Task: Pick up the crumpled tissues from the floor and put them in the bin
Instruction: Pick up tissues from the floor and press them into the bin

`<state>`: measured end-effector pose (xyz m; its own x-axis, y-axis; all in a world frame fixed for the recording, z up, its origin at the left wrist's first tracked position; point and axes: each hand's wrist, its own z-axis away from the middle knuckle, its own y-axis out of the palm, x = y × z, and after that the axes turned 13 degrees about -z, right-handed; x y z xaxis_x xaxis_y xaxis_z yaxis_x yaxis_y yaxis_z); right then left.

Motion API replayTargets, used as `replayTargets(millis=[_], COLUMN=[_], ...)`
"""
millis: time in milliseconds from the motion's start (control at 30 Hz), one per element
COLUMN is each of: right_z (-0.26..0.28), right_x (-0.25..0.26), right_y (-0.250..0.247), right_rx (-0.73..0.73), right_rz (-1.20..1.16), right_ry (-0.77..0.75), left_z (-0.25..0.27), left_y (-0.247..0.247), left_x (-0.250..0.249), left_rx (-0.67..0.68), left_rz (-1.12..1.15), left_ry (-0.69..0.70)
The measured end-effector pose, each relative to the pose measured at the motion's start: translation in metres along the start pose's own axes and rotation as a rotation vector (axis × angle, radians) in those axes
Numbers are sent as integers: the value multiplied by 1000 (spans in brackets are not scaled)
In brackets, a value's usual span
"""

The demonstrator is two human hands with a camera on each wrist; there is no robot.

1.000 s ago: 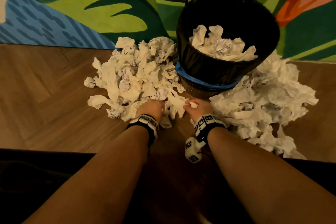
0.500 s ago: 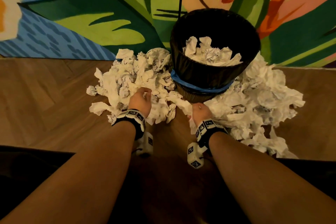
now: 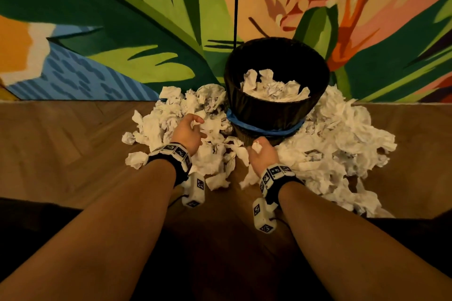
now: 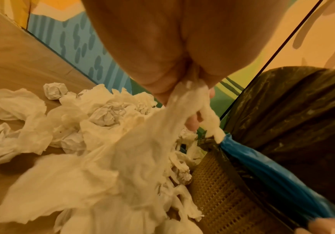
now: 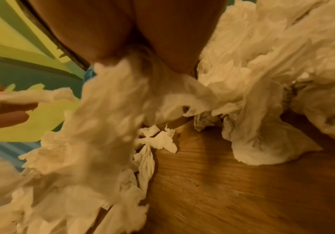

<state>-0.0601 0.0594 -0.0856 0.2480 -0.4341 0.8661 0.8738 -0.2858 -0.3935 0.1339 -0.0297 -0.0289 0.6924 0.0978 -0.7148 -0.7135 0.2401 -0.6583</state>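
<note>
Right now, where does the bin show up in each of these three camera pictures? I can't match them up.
Head view: the bin stands upper centre, against the painted wall, with tissues inside.
Left wrist view: it fills the right side, black liner above woven wall.
Right wrist view: almost hidden behind the right hand; I cannot point to it surely.
Shared landmark: the blue band round the bin, also at right in the left wrist view.

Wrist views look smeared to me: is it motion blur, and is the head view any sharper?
Left wrist view: the tissue gripped by the left hand is streaked, the floor pile sharper. Right wrist view: the right hand's tissue is blurred, with a warm orange cast. Head view: sharper, dim at the bottom, bin crisp.
</note>
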Motion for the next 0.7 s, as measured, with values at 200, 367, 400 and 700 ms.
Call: replayTargets(millis=[200, 367, 400, 700], right_z=[16, 15, 14, -30], right_x=[28, 91, 109, 223], right_y=[0, 1, -2, -95], right_rx=[187, 229, 211, 71], right_rz=[30, 27, -16, 200], right_ry=[-171, -507, -552, -708], left_z=[-1, -13, -17, -44], left_y=[-6, -28, -37, -80], left_x=[-14, -54, -68, -168], left_rx=[-73, -230, -270, -327], left_rz=[-20, -172, -145, -96], left_ry=[-8, 178, 201, 540])
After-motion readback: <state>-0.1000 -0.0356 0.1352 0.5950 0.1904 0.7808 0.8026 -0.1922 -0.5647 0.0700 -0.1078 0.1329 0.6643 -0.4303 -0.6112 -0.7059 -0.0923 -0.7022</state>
